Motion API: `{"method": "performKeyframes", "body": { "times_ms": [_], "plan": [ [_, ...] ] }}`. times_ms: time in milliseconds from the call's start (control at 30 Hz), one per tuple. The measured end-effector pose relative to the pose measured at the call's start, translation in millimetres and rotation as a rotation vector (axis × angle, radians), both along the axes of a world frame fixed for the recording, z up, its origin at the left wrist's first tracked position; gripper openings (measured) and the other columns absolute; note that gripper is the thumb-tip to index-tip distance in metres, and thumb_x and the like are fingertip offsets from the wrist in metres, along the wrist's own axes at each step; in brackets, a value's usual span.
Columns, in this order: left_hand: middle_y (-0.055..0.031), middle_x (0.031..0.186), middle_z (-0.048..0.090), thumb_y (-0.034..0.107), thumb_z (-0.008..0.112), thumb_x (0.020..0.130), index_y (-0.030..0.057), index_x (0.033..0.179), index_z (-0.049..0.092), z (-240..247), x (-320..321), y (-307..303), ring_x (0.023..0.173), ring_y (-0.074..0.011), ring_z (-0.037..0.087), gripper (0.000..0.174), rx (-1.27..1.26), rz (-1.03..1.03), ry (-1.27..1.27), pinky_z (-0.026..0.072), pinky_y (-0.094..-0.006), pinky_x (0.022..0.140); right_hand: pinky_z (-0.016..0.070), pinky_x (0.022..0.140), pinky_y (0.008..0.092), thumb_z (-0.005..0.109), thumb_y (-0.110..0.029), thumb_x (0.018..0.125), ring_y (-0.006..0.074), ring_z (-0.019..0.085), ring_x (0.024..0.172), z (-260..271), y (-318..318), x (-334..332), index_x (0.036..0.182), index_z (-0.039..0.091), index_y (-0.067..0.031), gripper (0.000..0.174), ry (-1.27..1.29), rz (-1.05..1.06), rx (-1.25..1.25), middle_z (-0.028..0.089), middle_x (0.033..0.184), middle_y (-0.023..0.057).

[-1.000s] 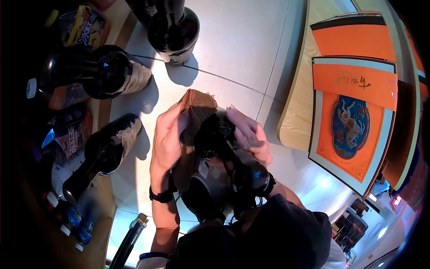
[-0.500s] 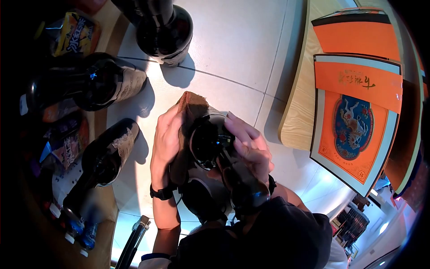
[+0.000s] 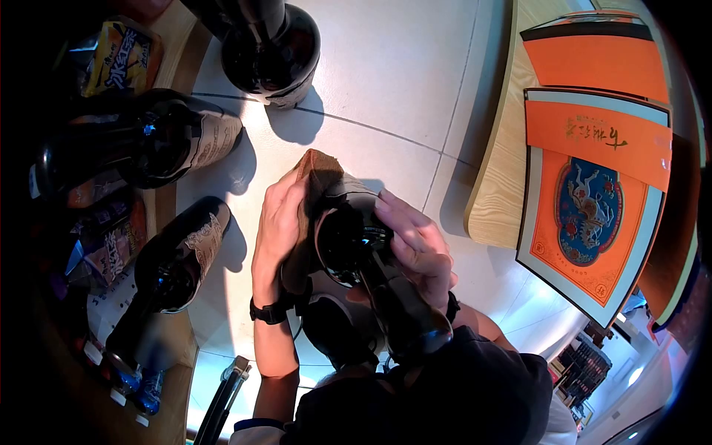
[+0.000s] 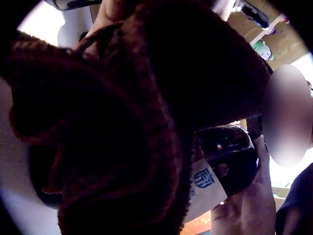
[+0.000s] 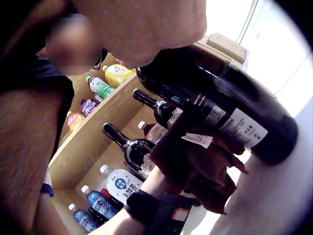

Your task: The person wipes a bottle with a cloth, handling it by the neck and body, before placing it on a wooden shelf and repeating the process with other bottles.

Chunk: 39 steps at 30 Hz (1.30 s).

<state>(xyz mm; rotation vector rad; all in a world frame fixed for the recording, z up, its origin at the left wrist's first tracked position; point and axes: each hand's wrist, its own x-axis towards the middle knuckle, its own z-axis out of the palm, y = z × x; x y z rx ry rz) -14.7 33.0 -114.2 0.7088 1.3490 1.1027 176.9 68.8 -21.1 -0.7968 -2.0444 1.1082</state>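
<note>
A large dark wine bottle [image 3: 352,241] stands between the hands, its neck leaning toward the person. My left hand [image 3: 276,226] holds a brown cloth [image 3: 322,174] against the bottle's left side. In the left wrist view the bunched cloth [image 4: 98,122] fills most of the picture, and part of the bottle's white label [image 4: 203,183] shows beyond it. My right hand [image 3: 423,248] grips the bottle on its right side, fingers bent along the glass. The right wrist view shows the bottle [image 5: 264,117] with a white back label, the cloth [image 5: 200,164] pressed below it.
Several other dark bottles, such as one at the top [image 3: 271,55] and one at the left [image 3: 182,252], stand on the white tiled floor [image 3: 378,67]. A wooden shelf [image 5: 78,142] holds drink bottles. Orange boxes [image 3: 589,200] lie on a wooden surface at the right.
The cloth has slid off the bottle's shoulder to its left side, baring the dark glass. The bottle's neck has shifted slightly. Both hands stay at the bottle; the head view has moved a little.
</note>
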Motion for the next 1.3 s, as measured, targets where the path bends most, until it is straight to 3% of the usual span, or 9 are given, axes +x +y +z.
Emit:
{"method": "performKeyframes", "body": {
  "times_ms": [233, 333, 400, 500, 600, 667, 700, 800, 1300],
  "plan": [
    [-0.0155, 0.128, 0.064, 0.020, 0.034, 0.096, -0.0075, 0.130, 0.060, -6, -2, 1, 0.117, -0.0211, 0.059, 0.051, 0.069, -0.061, 0.121, 0.0434, -0.0313, 0.104, 0.0459, 0.108, 0.0499, 0.086, -0.019, 0.078, 0.0436, 0.053, 0.130, -6, -1, -1, 0.126, 0.041, -0.0095, 0.067, 0.062, -0.011, 0.045, 0.054, 0.136, 0.0293],
    [-0.0164, 0.131, 0.061, 0.020, 0.037, 0.096, -0.0071, 0.128, 0.060, -5, 2, 2, 0.122, -0.0236, 0.054, 0.048, 0.195, -0.084, 0.408, 0.0418, -0.0324, 0.105, 0.0456, 0.108, 0.0515, 0.086, -0.023, 0.078, 0.0443, 0.055, 0.127, -6, 1, -2, 0.127, 0.041, -0.0086, 0.068, 0.063, -0.015, 0.073, 0.056, 0.133, 0.0293],
    [-0.0209, 0.115, 0.060, -0.003, 0.077, 0.064, -0.0050, 0.111, 0.063, -8, 7, 0, 0.108, -0.0378, 0.050, 0.049, 0.311, 0.031, 0.596, 0.0437, -0.0397, 0.093, 0.0454, 0.108, 0.0524, 0.086, -0.025, 0.078, 0.0447, 0.055, 0.127, -5, 2, -3, 0.126, 0.041, -0.0081, 0.068, 0.062, -0.011, 0.088, 0.057, 0.133, 0.0294],
    [-0.0207, 0.117, 0.056, -0.008, 0.079, 0.056, -0.0049, 0.111, 0.063, -11, 8, -3, 0.108, -0.0360, 0.045, 0.057, 0.263, -0.022, 0.718, 0.0423, -0.0388, 0.093, 0.0454, 0.107, 0.0536, 0.086, -0.027, 0.078, 0.0453, 0.056, 0.126, -6, 2, -2, 0.126, 0.042, -0.0073, 0.068, 0.059, -0.013, 0.102, 0.058, 0.132, 0.0293],
    [-0.0191, 0.111, 0.051, -0.002, 0.072, 0.071, -0.0035, 0.108, 0.064, -5, 5, 0, 0.105, -0.0327, 0.042, 0.038, 0.258, -0.078, 0.729, 0.0397, -0.0379, 0.093, 0.0459, 0.107, 0.0531, 0.087, -0.026, 0.077, 0.0452, 0.056, 0.126, -4, 1, -4, 0.127, 0.042, -0.0085, 0.070, 0.050, -0.014, 0.094, 0.058, 0.132, 0.0283],
    [-0.0184, 0.108, 0.050, 0.003, 0.066, 0.078, -0.0024, 0.106, 0.064, -23, 5, -3, 0.104, -0.0319, 0.042, 0.028, 0.194, -0.031, 0.673, 0.0387, -0.0380, 0.094, 0.0588, 0.087, 0.0477, 0.083, -0.011, 0.081, 0.0450, 0.067, 0.111, -2, 1, -12, 0.115, 0.054, -0.0006, 0.046, 0.107, -0.142, 0.135, 0.068, 0.117, 0.0279],
    [-0.0178, 0.104, 0.049, 0.007, 0.059, 0.086, -0.0013, 0.104, 0.065, -25, 5, -2, 0.104, -0.0311, 0.041, 0.021, 0.132, 0.015, 0.618, 0.0377, -0.0382, 0.094, 0.0588, 0.087, 0.0477, 0.083, -0.011, 0.081, 0.0450, 0.067, 0.111, -3, 1, -13, 0.115, 0.054, -0.0006, 0.046, 0.107, -0.141, 0.135, 0.068, 0.117, 0.0279],
    [-0.0180, 0.097, 0.048, 0.014, 0.047, 0.093, -0.0006, 0.102, 0.065, -23, 3, -1, 0.103, -0.0304, 0.041, 0.024, 0.115, -0.021, 0.668, 0.0369, -0.0388, 0.095, 0.0591, 0.086, 0.0477, 0.082, -0.012, 0.081, 0.0451, 0.067, 0.111, -7, 2, -12, 0.115, 0.054, -0.0002, 0.046, 0.115, -0.145, 0.182, 0.068, 0.117, 0.0281],
    [-0.0203, 0.094, 0.047, 0.016, 0.050, 0.096, -0.0060, 0.105, 0.065, -4, 12, -27, 0.096, -0.0325, 0.047, 0.028, -0.113, 0.097, 0.677, 0.0415, -0.0400, 0.088, 0.0590, 0.085, 0.0468, 0.086, -0.019, 0.078, 0.0442, 0.067, 0.109, -9, 11, -8, 0.122, 0.051, -0.0036, 0.058, 0.099, -0.064, 0.254, 0.066, 0.121, 0.0277]
  ]
}}
